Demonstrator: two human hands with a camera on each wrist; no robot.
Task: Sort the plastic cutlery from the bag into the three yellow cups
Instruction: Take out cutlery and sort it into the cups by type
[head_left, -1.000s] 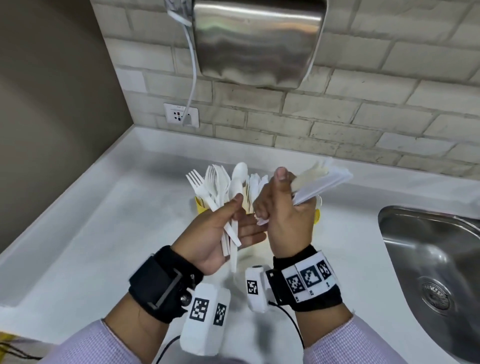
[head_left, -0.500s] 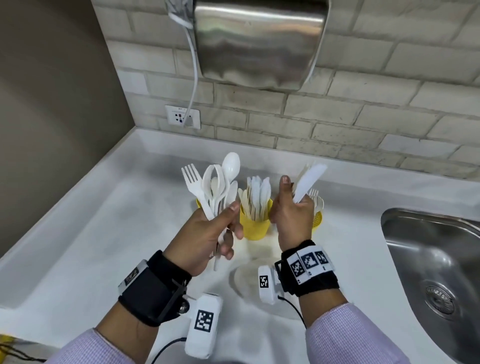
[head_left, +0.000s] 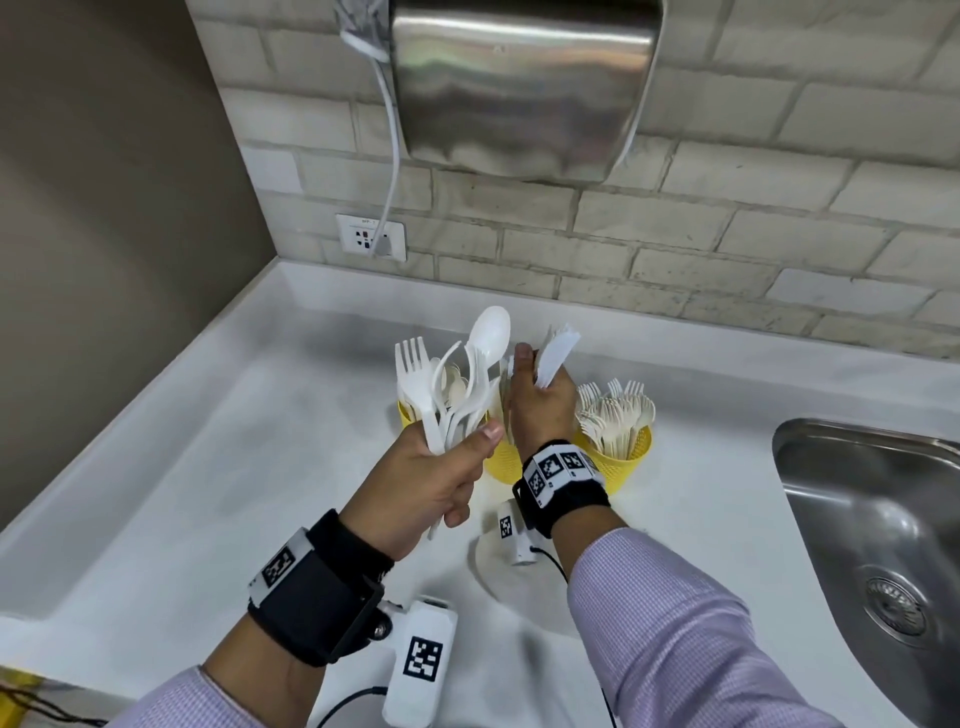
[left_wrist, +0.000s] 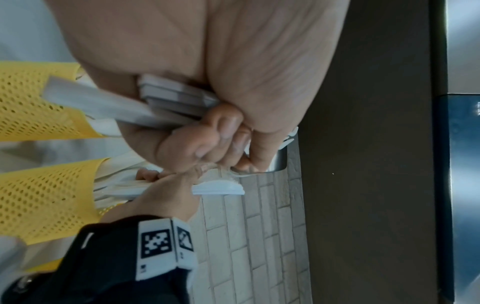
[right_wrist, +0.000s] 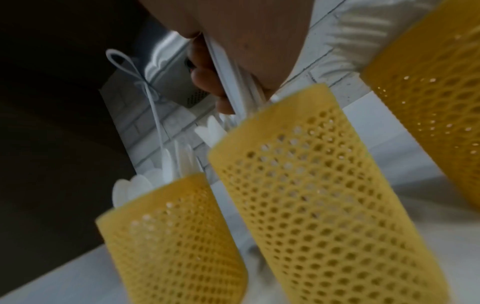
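Most cutlery already stands in the three yellow cups (head_left: 626, 457) on the worktop, but the left hand (head_left: 415, 488) grips a mixed bunch (head_left: 452, 389) and the right hand (head_left: 540, 405) clamps knives (head_left: 556, 353) over the middle cup.

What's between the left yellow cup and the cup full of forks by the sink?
The middle yellow cup, seen whole in the right wrist view; in the head view the right hand, gripping knives, hides most of it.

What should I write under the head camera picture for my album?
Left hand holds a mixed cutlery bunch; right hand lowers knives toward yellow cups.
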